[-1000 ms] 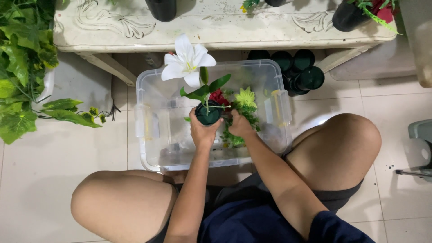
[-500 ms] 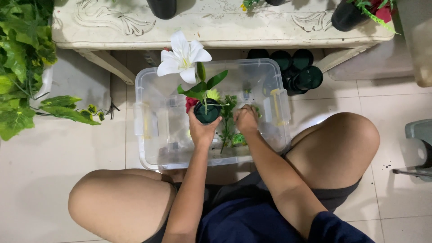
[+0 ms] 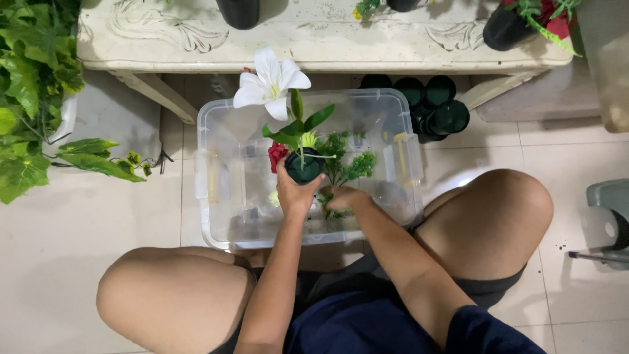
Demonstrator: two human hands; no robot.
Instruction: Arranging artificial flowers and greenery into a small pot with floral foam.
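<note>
Two hands meet over a clear plastic bin (image 3: 223,216) on the tiled floor, seen from the head camera. The right hand (image 3: 346,198) closes on green sprigs (image 3: 347,167), its fingers largely hidden among the leaves, so the grip's tightness is hard to judge. The left hand (image 3: 296,193) wraps a small dark pot (image 3: 303,168) from below, held upright above the bin. From it rise a white lily (image 3: 270,84), broad green leaves and a red bloom (image 3: 276,153) partly hidden behind the thumb.
</note>
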